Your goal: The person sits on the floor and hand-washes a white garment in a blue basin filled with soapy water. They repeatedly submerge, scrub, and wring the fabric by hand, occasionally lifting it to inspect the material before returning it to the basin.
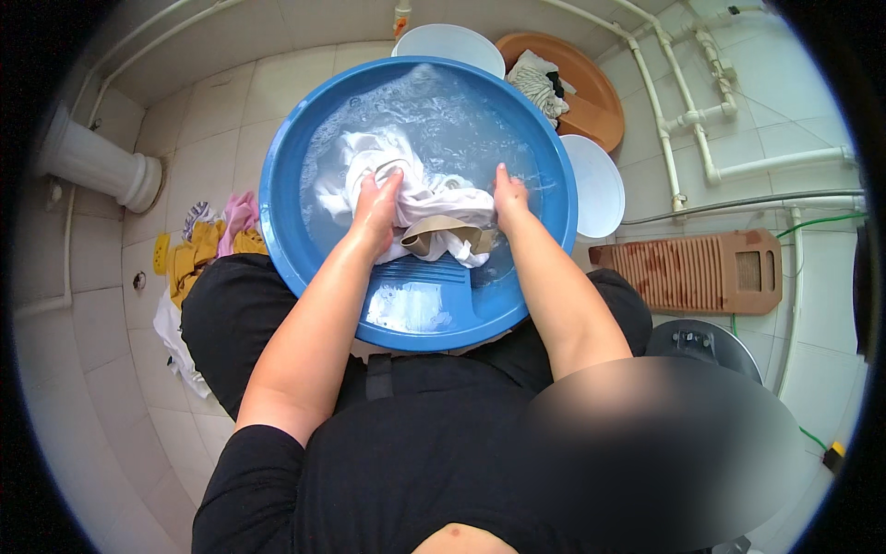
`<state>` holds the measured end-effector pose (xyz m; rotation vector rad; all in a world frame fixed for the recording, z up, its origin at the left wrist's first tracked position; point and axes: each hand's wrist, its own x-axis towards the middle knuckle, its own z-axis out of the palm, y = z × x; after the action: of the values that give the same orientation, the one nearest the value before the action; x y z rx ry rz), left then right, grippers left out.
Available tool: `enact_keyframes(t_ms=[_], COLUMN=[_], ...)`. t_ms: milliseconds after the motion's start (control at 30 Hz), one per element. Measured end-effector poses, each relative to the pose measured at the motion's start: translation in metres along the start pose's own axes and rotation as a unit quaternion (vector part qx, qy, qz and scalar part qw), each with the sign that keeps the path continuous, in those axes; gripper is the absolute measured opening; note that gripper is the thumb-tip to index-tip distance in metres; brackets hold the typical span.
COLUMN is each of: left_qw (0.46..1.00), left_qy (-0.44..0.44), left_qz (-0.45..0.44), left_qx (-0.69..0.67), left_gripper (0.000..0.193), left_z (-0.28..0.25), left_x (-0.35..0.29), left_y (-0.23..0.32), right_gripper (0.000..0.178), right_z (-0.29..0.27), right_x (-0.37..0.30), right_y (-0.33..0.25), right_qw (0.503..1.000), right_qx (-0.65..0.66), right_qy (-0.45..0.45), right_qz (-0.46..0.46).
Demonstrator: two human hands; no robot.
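Observation:
A large blue basin point(281, 138) of sudsy water stands between my legs, a ribbed washboard slope point(420, 274) moulded into its near side. A wet white garment point(452, 205) with a beige-khaki band point(450, 236) lies bunched in it, partly over the ribs. My left hand point(377, 205) is closed on the garment's left part, white cloth between thumb and fingers. At the cloth's right end is my right hand point(511, 194), thumb pointing up and apart from the fingers. No cloth shows in its grasp; its lower fingers are partly hidden.
Yellow, pink and white clothes point(198, 249) lie on the tiled floor at left. Behind the basin are a white basin point(449, 44) and a brown basin point(600, 88) holding cloth. At right are another white basin point(600, 189), a brown washboard point(688, 272) and pipes point(660, 120).

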<state>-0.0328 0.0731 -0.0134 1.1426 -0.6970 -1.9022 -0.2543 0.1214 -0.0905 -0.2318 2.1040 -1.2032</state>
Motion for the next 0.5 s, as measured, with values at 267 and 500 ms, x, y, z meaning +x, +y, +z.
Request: enact_keyframes(t_ms=[267,500], left_qw=[0.999,0.992], left_qy=[0.019,-0.006], left_qz=[-0.005,-0.007], left_qx=[-0.043,-0.124], left_gripper=[0.038,0.027], left_z=[-0.013,-0.008], left_x=[0.013,0.006], left_y=[-0.012,-0.001], right_gripper=[0.048,0.016], right_z=[-0.005,0.043], right_x=[-0.036,-0.128], right_y=[-0.011,-0.050], right_qw=[0.974,0.889], right_qx=[-0.110,0.014], right_qy=[-0.197,-0.258], right_qz=[0.014,-0.377])
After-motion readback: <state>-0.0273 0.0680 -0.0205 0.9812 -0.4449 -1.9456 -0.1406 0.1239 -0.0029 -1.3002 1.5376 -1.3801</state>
